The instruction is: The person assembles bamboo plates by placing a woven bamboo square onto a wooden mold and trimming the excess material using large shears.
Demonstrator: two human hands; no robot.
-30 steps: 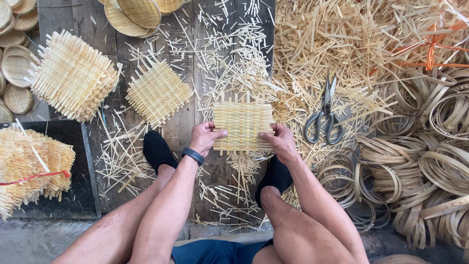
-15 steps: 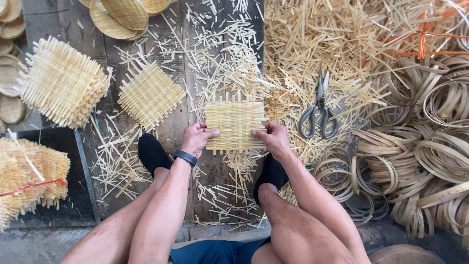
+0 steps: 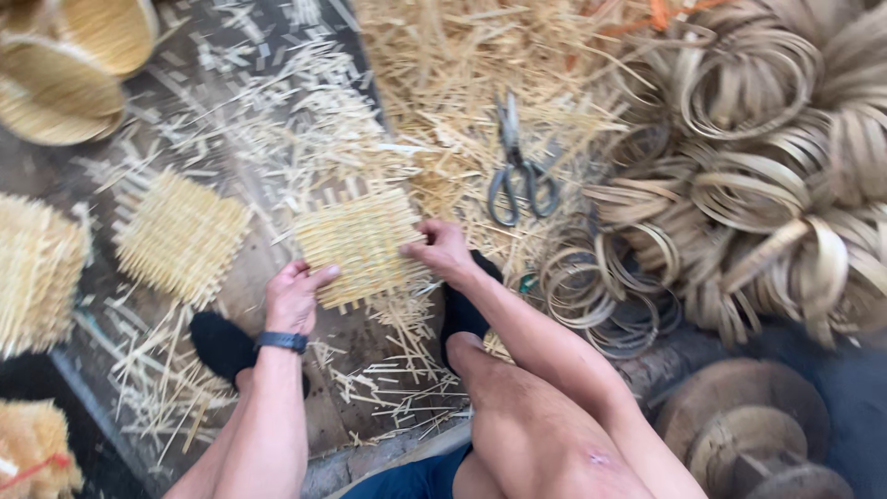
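bare arms | black wristband (image 3: pixel 282 341) | black socks (image 3: pixel 220 344) | blue shorts (image 3: pixel 416 479), seemingly

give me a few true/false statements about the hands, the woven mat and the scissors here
1. Both hands hold the woven mat. True: left hand at its lower left edge, right hand at its right edge.
2. The scissors are in the right hand. False: they lie on the straw, apart from it.
3. The left wrist wears a dark band. True.
4. The coiled strips lie left of the mat. False: they are on the right.
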